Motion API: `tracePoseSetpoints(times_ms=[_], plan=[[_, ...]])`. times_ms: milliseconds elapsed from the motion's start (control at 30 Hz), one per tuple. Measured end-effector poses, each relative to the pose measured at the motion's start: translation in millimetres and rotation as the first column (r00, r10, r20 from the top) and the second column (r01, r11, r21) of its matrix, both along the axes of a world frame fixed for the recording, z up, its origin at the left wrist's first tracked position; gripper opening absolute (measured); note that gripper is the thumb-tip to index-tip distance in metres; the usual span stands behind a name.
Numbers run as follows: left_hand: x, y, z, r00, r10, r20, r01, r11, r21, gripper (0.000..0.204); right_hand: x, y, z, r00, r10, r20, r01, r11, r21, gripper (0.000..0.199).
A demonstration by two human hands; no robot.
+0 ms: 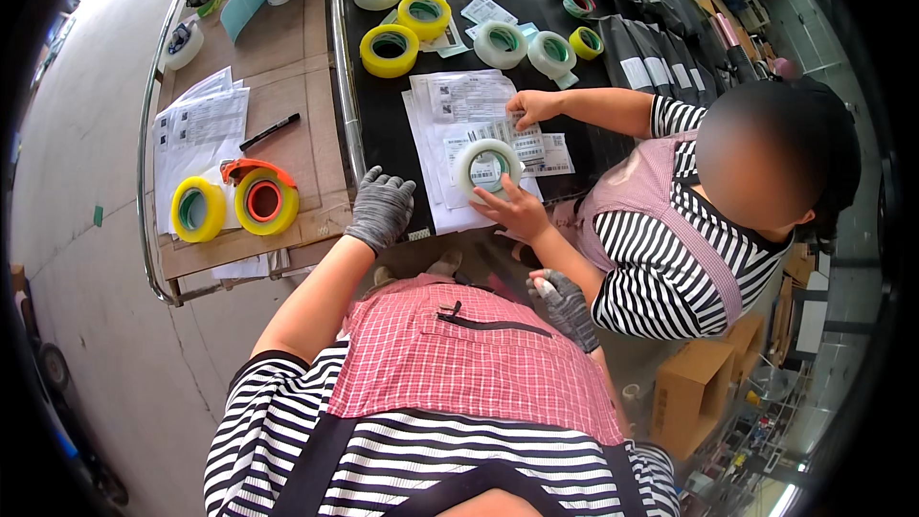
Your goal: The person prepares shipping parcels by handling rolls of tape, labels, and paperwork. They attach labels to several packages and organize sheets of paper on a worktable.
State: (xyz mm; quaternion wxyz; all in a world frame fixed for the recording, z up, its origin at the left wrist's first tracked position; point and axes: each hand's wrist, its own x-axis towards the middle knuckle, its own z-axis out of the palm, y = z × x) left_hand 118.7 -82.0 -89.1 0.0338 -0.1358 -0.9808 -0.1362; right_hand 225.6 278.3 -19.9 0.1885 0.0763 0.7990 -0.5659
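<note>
Left hand (pixel 383 211), in a gray knit glove, lies palm down at the near edge of a black table (pixel 381 96), fingers extended and nothing visible in its grip, just beside a stack of printed sheets (pixel 442 88). Right hand (pixel 565 311), similarly gloved, is curled before a red checked apron (pixel 479 369); whether it clasps anything cannot be told. Over the stack, a co-worker's near hand (pixel 519 214) holds a clear packing-tape roll (pixel 463 170), the far hand (pixel 536 108) touching barcode label strips (pixel 490 140). Work appears partway along: white labels (pixel 636 73) show on dark plastic mailers (pixel 661 38), while the strips lie over the sheets, their fastening unclear, and loose papers (pixel 206 124) cover part of a cart (pixel 311 168).
</note>
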Motion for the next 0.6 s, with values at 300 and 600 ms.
tracePoseSetpoints(times_ms=[300,600], plan=[[-5.7,0.4,-2.6,0.999,0.036,0.035,-0.033,0.997,-0.068,0.020,-125.2,-67.3,3.4,0.957,0.151,-0.248,-0.197,0.965,-0.173,0.017],[-34.4,29.3,-15.7,0.992,-0.009,0.128,-0.003,0.996,0.091,0.044,-277.4,-96.3,-46.2,0.637,0.584,-0.503,-0.368,0.804,0.468,0.023]])
